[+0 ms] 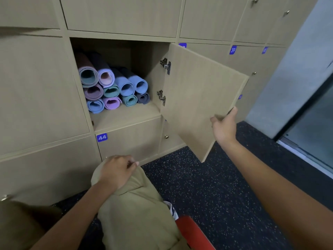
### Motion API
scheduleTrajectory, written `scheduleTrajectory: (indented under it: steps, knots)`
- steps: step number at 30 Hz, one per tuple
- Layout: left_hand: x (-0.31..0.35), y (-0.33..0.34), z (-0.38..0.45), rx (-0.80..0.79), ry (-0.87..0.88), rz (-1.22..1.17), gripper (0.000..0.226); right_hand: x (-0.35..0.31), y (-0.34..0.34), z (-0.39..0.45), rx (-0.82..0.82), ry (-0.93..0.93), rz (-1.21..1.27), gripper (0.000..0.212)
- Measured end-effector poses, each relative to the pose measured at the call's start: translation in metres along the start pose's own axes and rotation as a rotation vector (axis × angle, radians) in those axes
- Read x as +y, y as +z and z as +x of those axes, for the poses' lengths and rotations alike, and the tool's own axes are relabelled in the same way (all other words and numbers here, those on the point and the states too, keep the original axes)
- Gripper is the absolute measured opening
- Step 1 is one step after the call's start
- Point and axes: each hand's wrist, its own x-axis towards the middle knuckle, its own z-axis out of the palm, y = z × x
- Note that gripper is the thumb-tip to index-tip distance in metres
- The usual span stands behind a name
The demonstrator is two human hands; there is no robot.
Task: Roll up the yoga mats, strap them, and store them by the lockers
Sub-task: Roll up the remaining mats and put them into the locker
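- Left hand (117, 171) is down on the khaki trouser knee (133, 204), fingers curled and bunching the fabric – so it's gripping cloth, no mat in it.
- Up and just right of those fingers there's the blue "44" tag (102, 137) on the closed lower locker door.
- Rolled yoga mats (111, 87) sit stacked in the open locker compartment (126, 116) above that tag, ends facing out – pink, lilac, teal, blue and one dark one at the bottom right. Can't tell if any are strapped.
- Locker door (200, 98) is swung out on two metal hinges (165, 65), standing between the mats and the other hand.
- Right hand (224, 126) has the door's lower outer corner, thumb on the near face and fingers wrapped round the edge, clamped on it.
- Below those fingers it's dark speckled floor (207, 186), and something red (194, 231) pokes in at the bottom edge, next to the knee.
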Motion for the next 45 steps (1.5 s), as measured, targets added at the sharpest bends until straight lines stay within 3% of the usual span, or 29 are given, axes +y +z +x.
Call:
scheduleTrajectory:
  steps: [6,13,17,20,26,30,33,38,45]
  knots:
    - [-0.03,-0.009,-0.027,0.055,0.075,-0.121,0.046,-0.021,0.045,-0.066,-0.052,-0.242,-0.144,0.035]
    - [-0.06,-0.007,-0.052,0.183,0.012,-0.281,0.039,-0.065,0.111,-0.118,-0.27,-0.481,-0.227,0.077]
    - [-0.081,-0.002,-0.065,0.216,-0.077,-0.373,0.04,-0.087,0.158,-0.127,-0.498,-0.658,-0.252,0.083]
    - [-0.085,0.003,-0.075,0.232,-0.07,-0.416,0.034,-0.097,0.202,-0.12,-0.58,-0.775,-0.3,0.081]
    - [-0.075,-0.004,-0.06,0.235,-0.06,-0.481,0.013,-0.112,0.28,-0.083,-0.48,-0.979,-0.51,0.075]
    - [-0.074,0.0,-0.058,0.235,-0.068,-0.484,0.036,-0.108,0.286,-0.036,-0.367,-1.224,-0.838,0.076]
    - [-0.074,0.002,-0.056,0.218,-0.084,-0.446,0.037,-0.12,0.289,-0.005,-0.347,-1.362,-1.014,0.083]
    - [-0.077,0.004,-0.051,0.246,-0.065,-0.45,0.03,-0.143,0.323,-0.001,-0.302,-1.323,-1.162,0.091]
    - [-0.077,-0.002,-0.042,0.215,-0.068,-0.434,0.034,-0.16,0.346,0.001,-0.403,-1.214,-1.207,0.1]
